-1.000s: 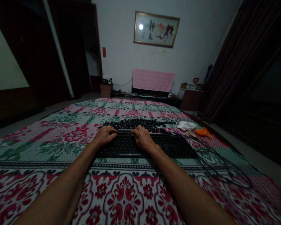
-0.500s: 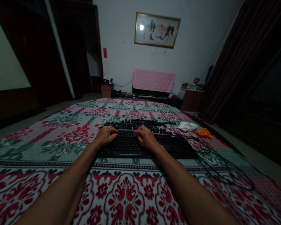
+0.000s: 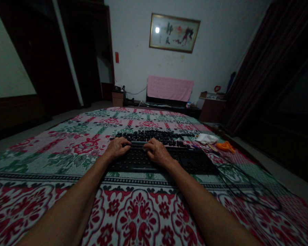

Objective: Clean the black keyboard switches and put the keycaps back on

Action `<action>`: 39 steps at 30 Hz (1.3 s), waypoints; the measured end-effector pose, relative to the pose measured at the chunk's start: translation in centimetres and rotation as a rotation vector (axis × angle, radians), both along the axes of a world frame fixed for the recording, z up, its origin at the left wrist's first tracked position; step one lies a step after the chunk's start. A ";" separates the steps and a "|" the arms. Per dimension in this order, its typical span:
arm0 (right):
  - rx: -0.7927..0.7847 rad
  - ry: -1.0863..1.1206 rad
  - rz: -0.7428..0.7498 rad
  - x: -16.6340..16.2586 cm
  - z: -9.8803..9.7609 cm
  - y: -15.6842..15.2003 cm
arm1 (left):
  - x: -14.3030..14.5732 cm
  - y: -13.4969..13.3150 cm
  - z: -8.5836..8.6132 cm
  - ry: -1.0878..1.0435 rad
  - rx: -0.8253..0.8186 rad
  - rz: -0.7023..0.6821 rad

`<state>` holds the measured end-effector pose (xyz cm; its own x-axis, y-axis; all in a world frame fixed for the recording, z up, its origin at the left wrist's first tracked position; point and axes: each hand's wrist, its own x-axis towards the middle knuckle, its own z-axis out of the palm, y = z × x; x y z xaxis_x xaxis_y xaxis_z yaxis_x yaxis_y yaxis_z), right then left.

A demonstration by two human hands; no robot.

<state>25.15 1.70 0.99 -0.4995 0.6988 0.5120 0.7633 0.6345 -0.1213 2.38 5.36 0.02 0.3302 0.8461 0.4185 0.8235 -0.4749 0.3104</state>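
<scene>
A black keyboard (image 3: 195,162) lies on the patterned bedspread, with its keycaps off and rows of small key posts showing. A smooth grey strip (image 3: 138,143) runs along its far edge; I cannot tell whether it is a separate piece. My left hand (image 3: 118,148) grips the far edge near the left corner, fingers over the top and thumb on the near side. My right hand (image 3: 157,151) pinches the same edge near its middle, covering part of the key field. Just beyond both hands, many loose black keycaps (image 3: 159,136) lie spread out.
Right of the keycaps lie a white crumpled cloth or tissue (image 3: 206,138) and an orange object (image 3: 225,147). A black cable (image 3: 256,203) loops across the bedspread (image 3: 137,218) at the right. Beyond the bed stands something draped with a pink towel (image 3: 169,88).
My right hand has slid slightly left along the keyboard's far edge, nearer the left hand. My left hand keeps its grip, and the view has shifted slightly.
</scene>
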 end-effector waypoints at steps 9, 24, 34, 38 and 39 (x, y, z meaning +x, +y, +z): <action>0.034 0.245 -0.409 4.4 0.7 1.2 | -0.3 0.2 -0.3 -0.009 0.023 -0.016; -0.004 0.126 0.005 7.0 0.0 1.1 | 0.0 -0.1 0.0 0.014 0.030 -0.024; 0.039 0.124 -0.214 8.8 -0.1 0.8 | 0.1 -0.3 0.1 -0.006 0.025 -0.027; 0.013 0.129 -0.040 7.9 0.1 0.5 | 0.1 -0.3 0.2 0.012 0.020 -0.018; 0.000 0.112 -0.018 7.6 0.1 0.4 | 0.1 -0.3 0.2 0.016 0.018 -0.015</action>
